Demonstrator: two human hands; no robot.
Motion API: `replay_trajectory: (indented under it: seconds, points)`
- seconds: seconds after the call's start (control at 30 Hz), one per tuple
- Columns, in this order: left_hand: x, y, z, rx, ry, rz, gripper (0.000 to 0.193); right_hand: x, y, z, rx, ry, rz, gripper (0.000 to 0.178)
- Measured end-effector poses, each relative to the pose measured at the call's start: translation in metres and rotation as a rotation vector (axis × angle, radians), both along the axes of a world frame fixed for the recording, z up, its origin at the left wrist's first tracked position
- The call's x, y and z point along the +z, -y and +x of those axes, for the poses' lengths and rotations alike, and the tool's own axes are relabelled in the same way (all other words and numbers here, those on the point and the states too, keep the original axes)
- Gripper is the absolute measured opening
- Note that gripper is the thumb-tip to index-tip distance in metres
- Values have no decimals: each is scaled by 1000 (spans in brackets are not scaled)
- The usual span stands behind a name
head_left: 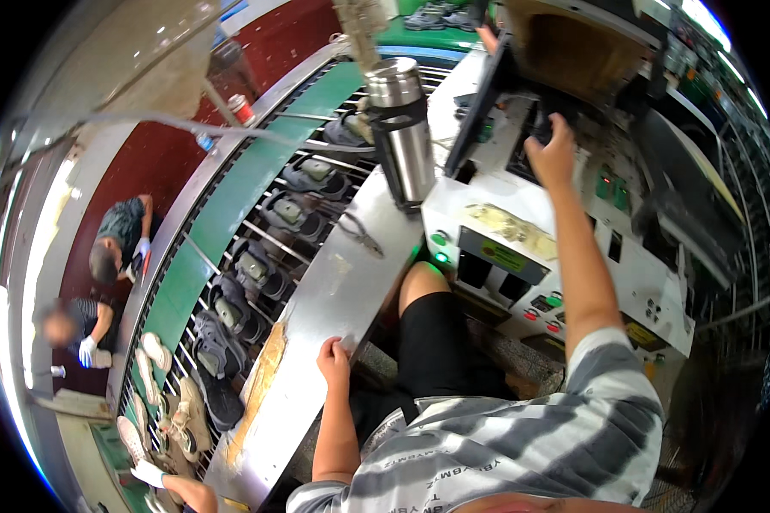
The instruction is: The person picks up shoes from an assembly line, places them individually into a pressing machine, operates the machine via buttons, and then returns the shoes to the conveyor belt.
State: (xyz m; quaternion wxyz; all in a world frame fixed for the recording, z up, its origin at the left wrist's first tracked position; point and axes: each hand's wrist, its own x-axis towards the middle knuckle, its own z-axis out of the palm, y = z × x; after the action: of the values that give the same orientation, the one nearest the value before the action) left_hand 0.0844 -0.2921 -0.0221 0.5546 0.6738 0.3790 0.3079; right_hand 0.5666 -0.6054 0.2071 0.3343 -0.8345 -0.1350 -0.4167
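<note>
My left hand [334, 361] rests by the edge of a metal ledge [351, 286], its fingers curled together; a small pale spot shows at the fingertips, too small to name. My right arm stretches forward over a white machine [496, 214]. The right hand [553, 156] is up at the machine's dark inner part, thumb and fingers apart, close to a black piece whose kind I cannot make out. Green and red buttons [532, 315] sit on the machine's front. A steel vacuum flask [402, 132] with a black handle stands upright on the ledge, left of the machine.
Pliers [361, 235] lie on the ledge. Beyond it runs a roller conveyor with a green belt [252, 192], carrying several grey shoes [252, 269] and pale shoes [188, 415]. Two people [115, 239] work across it. Another person's gloved hand [150, 473] reaches in at lower left.
</note>
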Motion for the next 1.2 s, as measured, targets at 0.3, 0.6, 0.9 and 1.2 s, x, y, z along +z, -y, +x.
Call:
replay_trajectory:
  seconds: [0.3,0.6,0.9,1.2]
  points:
    - [-16,-19,-46,345,345,-272,10,-17,22,171,-486,-815,-400,127]
    - [-21,-30,-45,213,284,-268,11,27,78,195,-501,-466,-141,104]
    - [60,60,14,-524,282,-299,52,27,61,-35,633,-549,716,78]
    - [144,44,-73,-379,1145,-922,84,-19,-198,-418,1594,-612,760,95]
